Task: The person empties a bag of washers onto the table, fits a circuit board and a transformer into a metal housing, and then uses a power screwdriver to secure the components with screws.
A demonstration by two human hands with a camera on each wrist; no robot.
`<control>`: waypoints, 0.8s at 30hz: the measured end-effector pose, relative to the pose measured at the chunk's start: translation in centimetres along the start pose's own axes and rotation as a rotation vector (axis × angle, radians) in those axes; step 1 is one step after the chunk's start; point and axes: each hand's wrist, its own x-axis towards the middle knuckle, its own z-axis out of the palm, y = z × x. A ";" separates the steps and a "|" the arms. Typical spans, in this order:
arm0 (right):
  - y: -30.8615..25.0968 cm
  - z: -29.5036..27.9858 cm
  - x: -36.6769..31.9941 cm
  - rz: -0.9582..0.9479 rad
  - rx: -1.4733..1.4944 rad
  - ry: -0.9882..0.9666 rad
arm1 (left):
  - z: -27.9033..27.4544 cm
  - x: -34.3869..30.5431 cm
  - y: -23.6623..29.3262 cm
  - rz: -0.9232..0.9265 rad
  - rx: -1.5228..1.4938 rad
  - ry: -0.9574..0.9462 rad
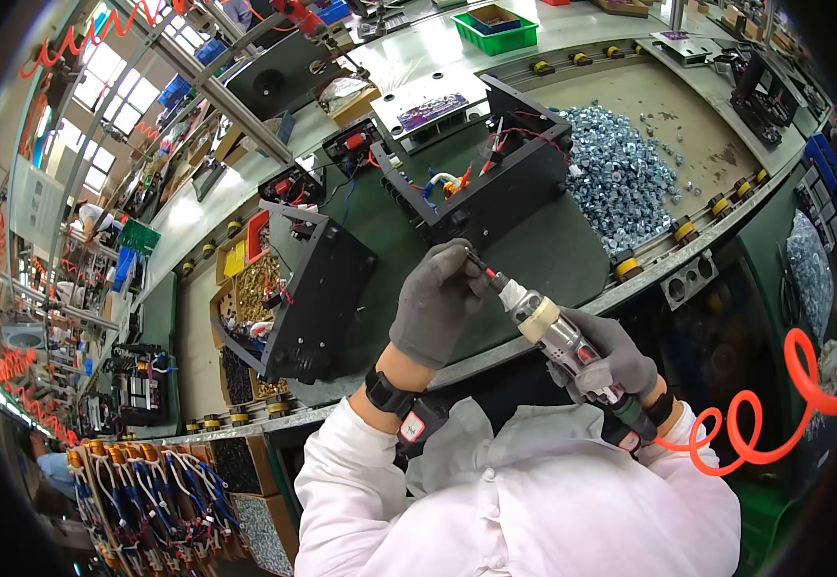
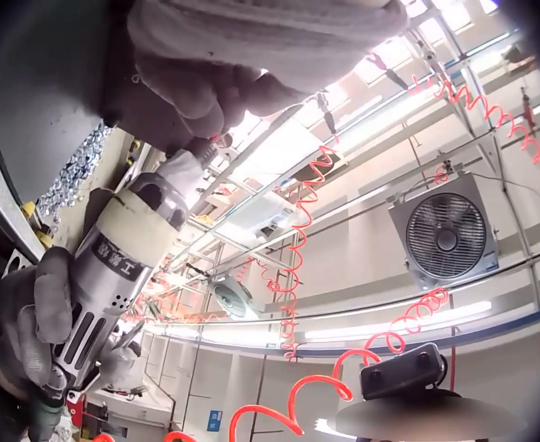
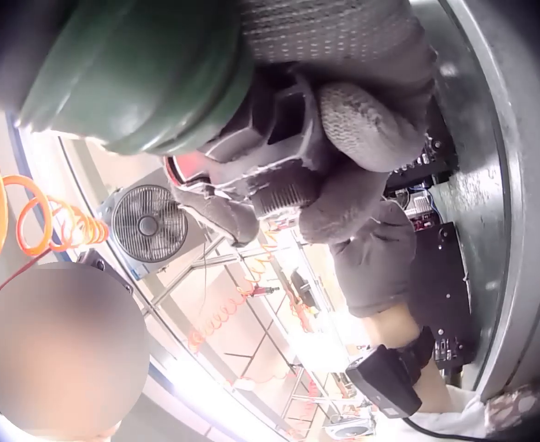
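My gloved right hand [image 1: 616,354] grips the body of a silver air screwdriver [image 1: 565,338], which slants up and left over the bench edge. A coiled orange hose [image 1: 741,423] trails off its rear end. With bent fingers, my gloved left hand [image 1: 435,298] pinches at the tip of the screwdriver's bit [image 1: 489,273]; I cannot tell whether a small part is held there. In the left wrist view, those fingertips [image 2: 201,115] meet the bit below the palm. Just beyond the hands stands a black metal housing [image 1: 510,192] with wires inside.
Another black housing [image 1: 322,298] tilts at the left. A heap of small shiny metal nuts [image 1: 621,183] lies at the right on the roller line. Bins of brass-coloured parts [image 1: 257,288] sit at the left. Wire harnesses [image 1: 154,500] hang at lower left. A green bin [image 1: 495,37] stands behind.
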 end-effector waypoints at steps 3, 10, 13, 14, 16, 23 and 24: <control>0.2 -0.3 0.2 -0.053 -0.091 -0.006 | 0.6 0.6 0.4 -0.051 0.057 0.048; 0.0 -0.7 -0.1 -0.080 -0.059 0.109 | 2.2 1.3 2.7 0.044 0.715 0.115; -0.5 -1.1 -0.1 -0.049 -0.015 0.194 | 0.4 5.1 4.6 1.158 1.655 0.174; -0.6 -1.2 0.0 -0.045 -0.025 0.206 | 1.4 5.7 6.3 1.176 1.963 0.217; -0.2 -1.3 0.4 -0.046 -0.034 0.203 | 0.7 9.1 8.1 1.391 2.038 -0.069; 0.6 -1.1 1.9 -0.050 -0.053 0.233 | -1.4 11.7 8.1 0.927 2.004 -0.330; 0.6 -1.0 2.0 -0.055 -0.053 0.237 | -1.4 11.8 8.1 0.962 1.988 -0.344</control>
